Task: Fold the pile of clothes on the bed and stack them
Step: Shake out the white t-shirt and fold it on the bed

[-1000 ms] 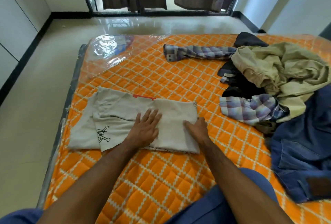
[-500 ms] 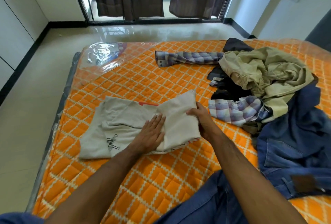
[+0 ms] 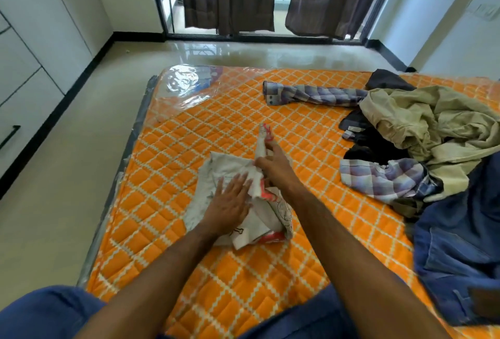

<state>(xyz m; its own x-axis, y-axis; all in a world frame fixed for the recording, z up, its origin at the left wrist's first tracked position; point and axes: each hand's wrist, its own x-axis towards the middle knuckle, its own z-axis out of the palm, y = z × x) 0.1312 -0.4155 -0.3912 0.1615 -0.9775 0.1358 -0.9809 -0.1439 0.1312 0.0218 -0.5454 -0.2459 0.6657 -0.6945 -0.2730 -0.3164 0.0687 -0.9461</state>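
Cream shirt (image 3: 216,173) mid-fold — left hand (image 3: 230,203) flat, pressing; right hand (image 3: 273,168) pinching its lifted edge. Pile (image 3: 422,143) unfolded — nothing stacked.

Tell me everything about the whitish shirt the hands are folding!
The whitish shirt looks like soft, light cloth with red and black print. It lies partly folded on the orange quilted mattress. The left hand presses flat on it, while the right hand pinches one edge, lifting that flap upright. The clothes pile doesn't touch it.

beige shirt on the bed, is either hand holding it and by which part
The right hand grips the beige shirt by its raised right edge; the left hand presses flat on its middle.
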